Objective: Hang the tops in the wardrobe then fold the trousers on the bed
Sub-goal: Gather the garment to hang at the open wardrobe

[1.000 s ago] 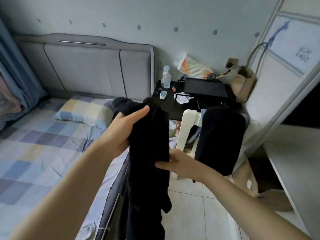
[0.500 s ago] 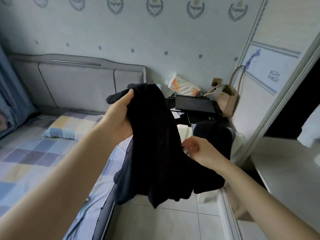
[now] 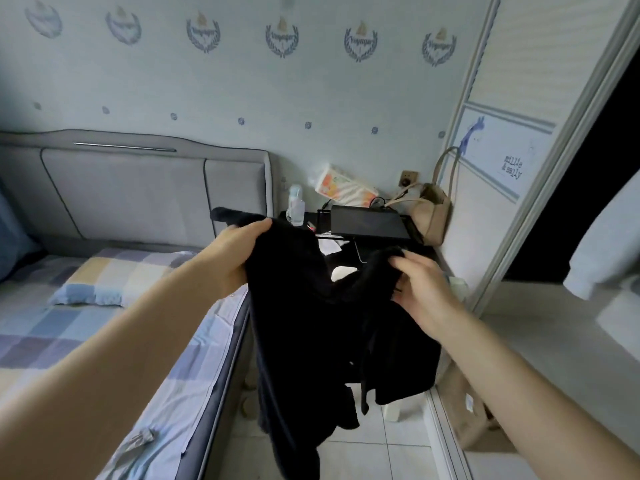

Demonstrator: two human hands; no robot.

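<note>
A black garment (image 3: 304,334) hangs in front of me above the floor beside the bed. My left hand (image 3: 239,254) grips its upper left edge, fingers curled over the cloth. My right hand (image 3: 419,285) holds the upper right part, thumb and fingers closed on the fabric. The cloth sags between both hands and drapes down past them. The bed (image 3: 69,327) with a checked sheet lies at the left. The wardrobe (image 3: 540,174) with its sliding door stands at the right, its dark opening (image 3: 568,216) behind the door frame.
A black bedside table (image 3: 377,237) holds a dark box, a bottle (image 3: 296,206) and papers. A beige bag (image 3: 434,216) leans beside the wardrobe. A pillow (image 3: 114,275) lies at the headboard. A white chair is partly hidden behind the garment. Tiled floor (image 3: 374,455) shows below.
Both hands rose and spread apart, opening the garment out. My right hand moved from the lower fabric up to the top right edge. The view tilted upward toward the wall.
</note>
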